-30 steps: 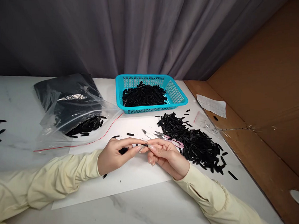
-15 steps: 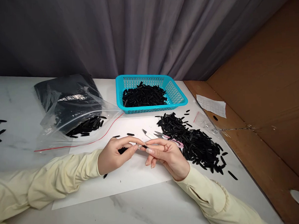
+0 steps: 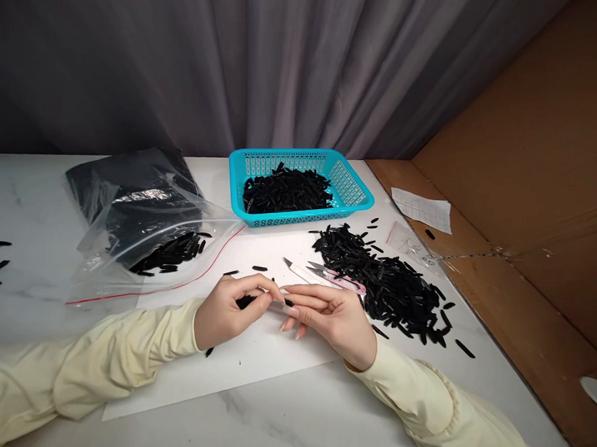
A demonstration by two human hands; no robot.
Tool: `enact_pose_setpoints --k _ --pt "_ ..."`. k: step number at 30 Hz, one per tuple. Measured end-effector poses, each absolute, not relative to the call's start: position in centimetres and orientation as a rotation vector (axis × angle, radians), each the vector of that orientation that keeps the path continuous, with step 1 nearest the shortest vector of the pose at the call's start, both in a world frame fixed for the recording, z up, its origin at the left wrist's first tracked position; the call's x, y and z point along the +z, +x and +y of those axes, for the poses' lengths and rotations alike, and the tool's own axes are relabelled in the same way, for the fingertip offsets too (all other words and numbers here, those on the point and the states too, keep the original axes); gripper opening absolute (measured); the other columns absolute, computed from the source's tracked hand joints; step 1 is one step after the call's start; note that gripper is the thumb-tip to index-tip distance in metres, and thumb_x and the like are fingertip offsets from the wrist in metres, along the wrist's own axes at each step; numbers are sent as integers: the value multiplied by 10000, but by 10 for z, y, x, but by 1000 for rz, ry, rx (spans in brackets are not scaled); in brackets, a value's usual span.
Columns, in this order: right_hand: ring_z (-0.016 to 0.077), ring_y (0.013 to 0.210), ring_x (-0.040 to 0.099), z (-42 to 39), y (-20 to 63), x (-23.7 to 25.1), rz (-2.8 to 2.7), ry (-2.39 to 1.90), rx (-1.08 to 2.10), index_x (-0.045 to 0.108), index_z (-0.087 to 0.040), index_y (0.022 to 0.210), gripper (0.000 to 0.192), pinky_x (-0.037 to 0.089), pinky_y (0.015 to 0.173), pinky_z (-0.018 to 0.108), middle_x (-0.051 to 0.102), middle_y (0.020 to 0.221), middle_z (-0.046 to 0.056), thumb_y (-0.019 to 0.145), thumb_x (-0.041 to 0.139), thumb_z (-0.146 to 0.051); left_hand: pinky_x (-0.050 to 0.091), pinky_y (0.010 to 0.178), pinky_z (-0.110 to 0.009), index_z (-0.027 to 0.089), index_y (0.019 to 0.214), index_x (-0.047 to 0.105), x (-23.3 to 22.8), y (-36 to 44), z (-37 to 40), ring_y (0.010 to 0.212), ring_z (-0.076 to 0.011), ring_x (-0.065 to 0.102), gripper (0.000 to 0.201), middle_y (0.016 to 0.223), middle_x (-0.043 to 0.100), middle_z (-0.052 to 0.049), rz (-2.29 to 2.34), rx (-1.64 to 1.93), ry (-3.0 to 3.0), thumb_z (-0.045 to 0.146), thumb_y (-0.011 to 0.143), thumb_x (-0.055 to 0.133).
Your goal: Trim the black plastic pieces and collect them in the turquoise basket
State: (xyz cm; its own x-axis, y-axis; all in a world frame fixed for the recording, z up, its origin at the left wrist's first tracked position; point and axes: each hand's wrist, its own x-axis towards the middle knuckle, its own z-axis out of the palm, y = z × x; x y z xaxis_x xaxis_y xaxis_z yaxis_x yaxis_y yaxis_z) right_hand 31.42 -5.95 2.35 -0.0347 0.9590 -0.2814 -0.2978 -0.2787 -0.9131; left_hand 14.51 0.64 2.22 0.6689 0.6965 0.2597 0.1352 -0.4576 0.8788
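Observation:
Above the white paper sheet (image 3: 186,379), my two hands meet at the fingertips. Between them is a small, slim black strip (image 3: 288,303), mostly covered by the fingers. My right hand (image 3: 341,321) pinches it between thumb and fingers. My left hand (image 3: 228,310) is closed at thumb and forefinger on the strip's other side. More black strips (image 3: 245,301) show within the curl of my left hand; whether it holds them or they lie beneath cannot be made out. Beyond my right hand lie pink-handled snips (image 3: 344,281) and a pointed blade (image 3: 295,269).
A loose heap of black strips (image 3: 397,292) spreads at the right. Behind stands a blue basket (image 3: 303,216) with many strips. At the left, a clear zip bag (image 3: 101,274) holds more. A cardboard wall (image 3: 536,171) bounds the right side; a grey curtain (image 3: 195,69) hangs behind.
My right hand has shifted slightly left and down, with its fingers straighter along the strip. My left fingertips have drawn a little closer to it.

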Motion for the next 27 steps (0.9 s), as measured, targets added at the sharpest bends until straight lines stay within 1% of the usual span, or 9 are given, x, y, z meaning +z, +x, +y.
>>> enact_pose_setpoints --k 4,8,10,15,18,20,22,24,27 --pt "178 568 677 -60 314 22 -840 -1173 1541 697 -166 879 250 515 435 246 725 801 61 636 746 -201 299 389 -179 132 746 608 23 146 6 397 -55 364 165 504 517 38 669 764 1970 143 792 449" --pt "177 559 671 -58 321 28 -960 -1198 1440 698 -176 871 205 524 450 263 726 791 62 671 721 -215 271 364 -180 134 844 588 26 147 6 363 -55 318 135 427 412 75 693 662 1728 200 816 473" --pt "175 563 668 -49 331 38 -1079 -1233 1311 693 -179 871 182 527 456 270 725 839 72 693 702 -217 248 351 -175 142 939 555 27 147 7 345 -54 298 160 404 368 97 704 628 1555 235 823 497" --pt "185 646 673 9 361 73 -1420 -1349 808 653 -152 924 200 526 476 273 709 910 92 752 637 -252 267 393 -167 146 1062 495 30 147 8 366 -55 334 281 412 391 107 725 611 1475 222 795 537" --pt "212 865 661 47 368 88 -1713 -1406 618 616 -165 1019 295 550 635 298 686 1003 81 725 631 -154 272 400 -162 153 1130 467 31 148 8 370 -57 333 351 409 375 116 739 582 1482 206 788 525" --pt "213 872 650 56 365 95 -1893 -1486 476 615 -174 1027 351 536 716 340 674 1029 77 689 636 -83 274 397 -163 154 1180 439 31 148 8 368 -59 329 410 411 367 118 742 563 1486 191 780 518" --pt "209 816 641 48 353 101 -2038 -1505 348 644 -171 944 258 506 758 373 686 964 71 704 633 -77 283 397 -172 149 1219 411 29 149 9 369 -64 333 462 420 376 115 737 551 1503 180 770 515" --pt "203 828 617 28 337 104 -2159 -1378 383 652 -176 844 112 486 759 356 690 884 55 759 611 -117 304 411 -184 137 1239 393 26 150 10 378 -71 347 501 431 385 110 749 568 1541 179 756 522" --pt "180 813 596 -4 312 99 -2275 -1148 572 637 -180 826 119 473 743 314 682 845 49 790 572 -86 389 497 -212 121 1231 399 21 152 11 470 -92 441 531 541 473 69 725 670 1630 161 718 531"
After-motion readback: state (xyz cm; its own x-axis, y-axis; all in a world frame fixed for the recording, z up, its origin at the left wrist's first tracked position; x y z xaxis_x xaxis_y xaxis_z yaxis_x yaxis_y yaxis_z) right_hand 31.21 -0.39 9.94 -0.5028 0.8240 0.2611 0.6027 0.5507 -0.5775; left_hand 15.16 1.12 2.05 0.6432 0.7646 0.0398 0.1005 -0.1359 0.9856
